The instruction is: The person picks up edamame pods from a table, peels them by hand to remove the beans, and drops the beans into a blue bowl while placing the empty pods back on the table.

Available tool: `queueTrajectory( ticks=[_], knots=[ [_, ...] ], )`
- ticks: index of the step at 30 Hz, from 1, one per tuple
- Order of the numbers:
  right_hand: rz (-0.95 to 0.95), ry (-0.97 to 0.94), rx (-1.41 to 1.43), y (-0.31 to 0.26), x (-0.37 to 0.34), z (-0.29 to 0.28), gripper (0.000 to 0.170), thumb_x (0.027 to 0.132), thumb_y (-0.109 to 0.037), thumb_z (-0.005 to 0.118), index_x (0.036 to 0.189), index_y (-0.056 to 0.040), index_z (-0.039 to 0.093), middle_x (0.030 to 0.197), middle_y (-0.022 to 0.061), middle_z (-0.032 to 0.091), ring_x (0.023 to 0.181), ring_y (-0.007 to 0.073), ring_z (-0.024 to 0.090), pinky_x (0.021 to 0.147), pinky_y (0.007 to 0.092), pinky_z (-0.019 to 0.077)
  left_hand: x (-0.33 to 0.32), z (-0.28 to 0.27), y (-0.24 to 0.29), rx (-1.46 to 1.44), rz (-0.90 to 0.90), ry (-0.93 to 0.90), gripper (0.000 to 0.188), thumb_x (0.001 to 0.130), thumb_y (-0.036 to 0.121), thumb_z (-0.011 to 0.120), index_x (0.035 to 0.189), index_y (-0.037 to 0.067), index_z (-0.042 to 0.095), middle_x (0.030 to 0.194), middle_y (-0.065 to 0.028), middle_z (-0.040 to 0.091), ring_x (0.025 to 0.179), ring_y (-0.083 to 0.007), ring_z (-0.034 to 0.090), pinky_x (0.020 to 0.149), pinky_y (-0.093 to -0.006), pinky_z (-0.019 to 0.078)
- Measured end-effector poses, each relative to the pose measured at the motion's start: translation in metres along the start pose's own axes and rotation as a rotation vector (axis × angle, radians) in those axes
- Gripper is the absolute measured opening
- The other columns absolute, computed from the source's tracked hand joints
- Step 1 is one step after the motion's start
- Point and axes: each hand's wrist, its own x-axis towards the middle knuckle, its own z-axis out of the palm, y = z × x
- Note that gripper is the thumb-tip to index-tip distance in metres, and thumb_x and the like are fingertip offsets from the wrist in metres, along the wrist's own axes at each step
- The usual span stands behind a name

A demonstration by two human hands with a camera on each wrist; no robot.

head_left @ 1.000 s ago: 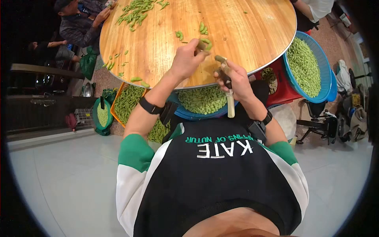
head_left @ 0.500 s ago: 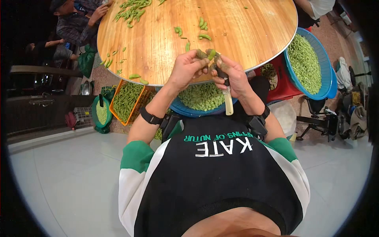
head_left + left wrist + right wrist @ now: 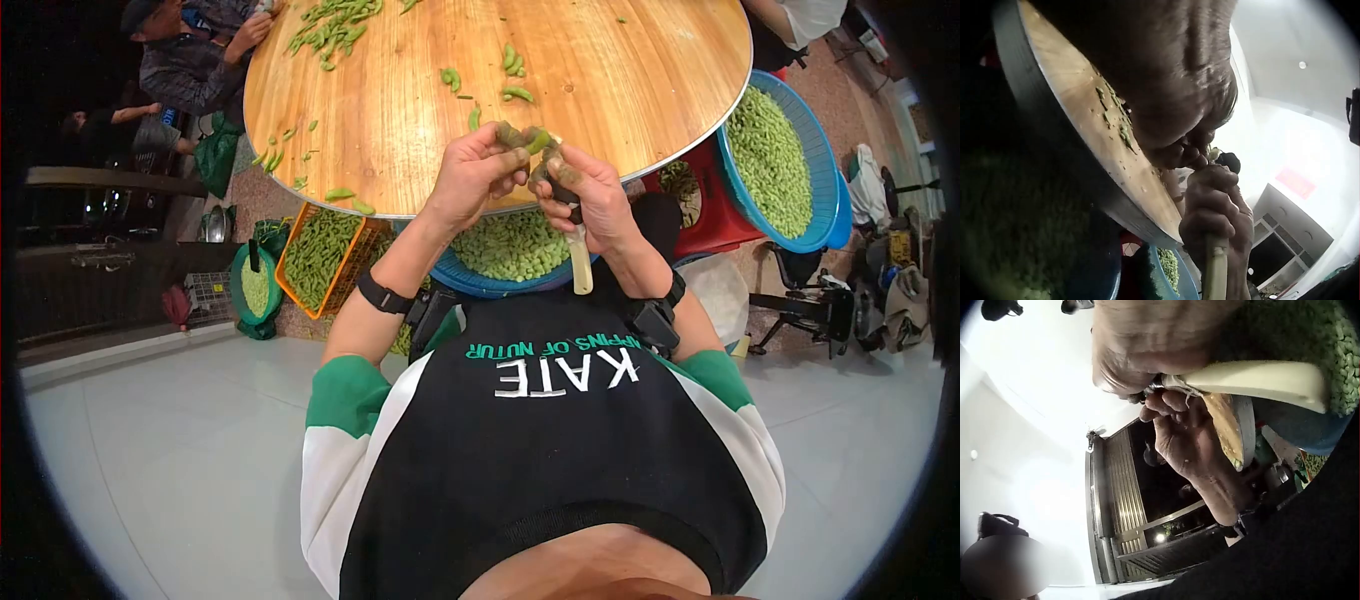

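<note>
My left hand (image 3: 475, 178) pinches a green soybean pod (image 3: 539, 141) between thumb and fingertips, just above the near edge of the round wooden table (image 3: 640, 90). Close against it, my right hand (image 3: 592, 200) grips a cream-handled tool (image 3: 581, 262), its handle pointing down toward my body. Fingers of both hands meet around the pod. In the right wrist view, the pale handle (image 3: 1260, 382) sticks out from the palm, with a bit of metal and loose wrapping at its upper end. The tool's working end is hidden by my fingers.
Below the hands sits a blue basin of shelled beans (image 3: 510, 248). An orange crate (image 3: 290, 262) holds pods at left; a blue basket (image 3: 832, 215) of beans stands right. Loose pods (image 3: 335, 25) lie on the table. Another person (image 3: 195, 70) sits far left.
My left hand has come back from farther over the table and now meets the right hand, with a pod between them. Over the last half second the hands have hardly moved.
</note>
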Motion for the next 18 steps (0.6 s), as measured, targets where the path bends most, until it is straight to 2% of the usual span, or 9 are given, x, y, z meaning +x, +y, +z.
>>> queueTrajectory(
  ticks=[4,6,8,11,13,14,15,17,18],
  knots=[
    [0.042,0.019,0.061,-0.002,0.002,-0.003,0.03,0.096,-0.018,0.05,0.123,-0.0047,0.05,0.079,0.0042,0.053,0.052,0.0059,0.04,0.041,0.0171,0.0328,0.005,-0.005,0.0,-0.115,-0.083,0.014,0.01,0.09,0.008,0.059,0.099,0.003,0.059,0.078,-0.001,0.061,0.06,-0.0033,0.053,0.045,-0.0166,0.0349],
    [0.107,-0.032,0.136,-0.003,0.003,-0.008,0.032,0.097,-0.017,0.05,0.126,-0.0053,0.047,0.078,0.0052,0.051,0.054,0.0067,0.041,0.041,0.0169,0.0331,0.008,-0.016,-0.002,-0.438,-0.216,-0.26,0.012,0.09,0.011,0.06,0.1,0.003,0.06,0.08,-0.0014,0.062,0.059,-0.0041,0.053,0.044,-0.0172,0.0359],
    [0.167,-0.162,0.291,-0.002,0.002,-0.013,0.031,0.096,-0.017,0.049,0.125,-0.0047,0.047,0.078,0.0053,0.049,0.053,0.0066,0.04,0.04,0.016,0.0324,0.006,-0.014,-0.007,-0.498,-0.236,-0.292,0.014,0.09,0.013,0.06,0.1,0.003,0.06,0.081,-0.0018,0.062,0.059,-0.004,0.053,0.044,-0.0172,0.0357],
    [0.129,-0.092,0.307,-0.004,0.001,-0.01,0.031,0.096,-0.016,0.049,0.125,-0.0051,0.046,0.081,0.0057,0.049,0.053,0.0063,0.039,0.04,0.0158,0.0321,0.007,-0.014,-0.012,-0.506,-0.273,-0.267,0.016,0.088,0.012,0.062,0.101,0.002,0.06,0.082,-0.0019,0.061,0.06,-0.0075,0.053,0.045,-0.0221,0.0397],
    [0.137,-0.072,0.343,0.001,0.003,-0.013,0.034,0.096,-0.016,0.05,0.127,-0.0054,0.045,0.082,0.006,0.049,0.053,0.006,0.039,0.039,0.0158,0.032,0.004,0.002,-0.009,0.3,0.262,-0.032,0.014,0.087,0.007,0.062,0.099,-0.001,0.059,0.081,-0.0028,0.062,0.063,-0.0126,0.057,0.051,-0.0279,0.0461],
    [0.145,-0.054,0.379,0.002,0.005,-0.015,0.036,0.096,-0.016,0.05,0.129,-0.0058,0.044,0.083,0.0062,0.049,0.054,0.0057,0.039,0.039,0.0158,0.0319,-0.001,0.001,-0.005,0.578,0.34,-0.015,0.013,0.086,0.003,0.061,0.097,-0.003,0.058,0.083,-0.0034,0.064,0.072,-0.015,0.062,0.06,-0.0298,0.0497],
    [0.148,-0.055,0.378,0.003,0.006,-0.015,0.036,0.096,-0.016,0.05,0.129,-0.0058,0.044,0.083,0.0062,0.049,0.054,0.0057,0.039,0.039,0.0158,0.0319,-0.002,0.0,0.0,0.577,0.339,-0.012,0.013,0.086,0.003,0.061,0.097,-0.003,0.058,0.083,-0.0034,0.064,0.072,-0.015,0.062,0.06,-0.0298,0.0497],
    [0.177,-0.043,0.396,0.008,0.006,-0.014,0.04,0.095,-0.016,0.051,0.133,-0.0067,0.042,0.082,0.006,0.05,0.054,0.0055,0.039,0.039,0.0159,0.0317,-0.005,-0.001,0.005,1.293,0.806,0.026,0.011,0.086,0.006,0.062,0.092,-0.003,0.06,0.079,-0.0024,0.065,0.069,-0.0125,0.061,0.058,-0.0287,0.049],
    [0.179,-0.044,0.396,0.008,0.005,-0.013,0.04,0.095,-0.016,0.051,0.133,-0.0067,0.042,0.082,0.006,0.05,0.054,0.0055,0.039,0.039,0.0159,0.0317,-0.006,-0.001,0.002,1.293,0.804,0.028,0.011,0.086,0.006,0.062,0.092,-0.003,0.06,0.079,-0.0024,0.065,0.069,-0.0125,0.061,0.058,-0.0287,0.049]
  ],
)
